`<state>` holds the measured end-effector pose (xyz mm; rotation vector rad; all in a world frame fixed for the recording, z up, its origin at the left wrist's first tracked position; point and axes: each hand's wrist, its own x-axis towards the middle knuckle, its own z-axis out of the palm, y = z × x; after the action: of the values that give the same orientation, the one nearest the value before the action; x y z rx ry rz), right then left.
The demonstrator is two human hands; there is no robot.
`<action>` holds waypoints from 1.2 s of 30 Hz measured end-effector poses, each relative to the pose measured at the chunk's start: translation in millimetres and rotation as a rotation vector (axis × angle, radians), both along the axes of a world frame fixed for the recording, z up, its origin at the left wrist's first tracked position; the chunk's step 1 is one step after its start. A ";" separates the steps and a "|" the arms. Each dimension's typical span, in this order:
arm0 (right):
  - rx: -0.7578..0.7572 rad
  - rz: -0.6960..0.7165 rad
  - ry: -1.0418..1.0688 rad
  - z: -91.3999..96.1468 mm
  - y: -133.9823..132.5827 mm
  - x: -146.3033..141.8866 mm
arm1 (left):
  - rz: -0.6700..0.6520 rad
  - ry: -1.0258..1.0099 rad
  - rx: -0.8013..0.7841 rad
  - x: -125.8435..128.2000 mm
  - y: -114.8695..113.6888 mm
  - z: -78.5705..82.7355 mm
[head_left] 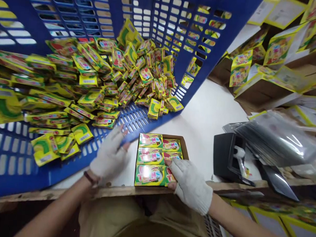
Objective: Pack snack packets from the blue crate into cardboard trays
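at the bench edge, right hand (190, 183) is pressing flat, unclenched fingers on packets (149, 155) lying crosswise in the small box (185, 147); left hand (108, 158) is hovering open, empty, just left of it.

Only one camera is in play, worn on the person's head and tipped steeply forward and down. It sits close above the left hand (108, 158) and right hand (190, 183) at the tabletop's (207, 116) near edge. Its wide lens takes in the blue crate (151, 14) beyond and the cartons (262, 91) on the right.
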<state>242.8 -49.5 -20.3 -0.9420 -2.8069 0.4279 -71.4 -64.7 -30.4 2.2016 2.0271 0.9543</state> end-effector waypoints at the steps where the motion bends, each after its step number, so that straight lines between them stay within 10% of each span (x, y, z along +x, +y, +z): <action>1: -0.006 -0.045 -0.034 1.2 -0.9 -5.0 | 0.092 0.047 -0.089 -17.1 15.7 4.9; 9: -0.291 -0.098 0.237 21.8 8.3 4.6 | 0.489 0.203 -0.488 -76.8 68.8 10.7; 18: -0.374 -0.151 0.149 33.9 12.6 0.9 | 0.025 0.405 -0.546 -74.6 36.1 -1.5; 22: -0.475 -0.229 0.214 32.8 16.9 -3.6 | 0.018 0.364 -0.630 -68.0 16.0 4.9; 29: -0.206 -0.180 0.204 11.3 12.6 -10.6 | -0.006 0.407 -0.696 -48.1 1.2 25.0; 36: -0.459 -0.415 0.499 33.3 19.2 -23.4 | 0.082 0.150 -0.328 -18.3 3.2 44.4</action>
<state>219.4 -30.3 13.0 -1.2509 -2.0344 1.0916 -89.6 -61.5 14.0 2.0812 2.1645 0.4289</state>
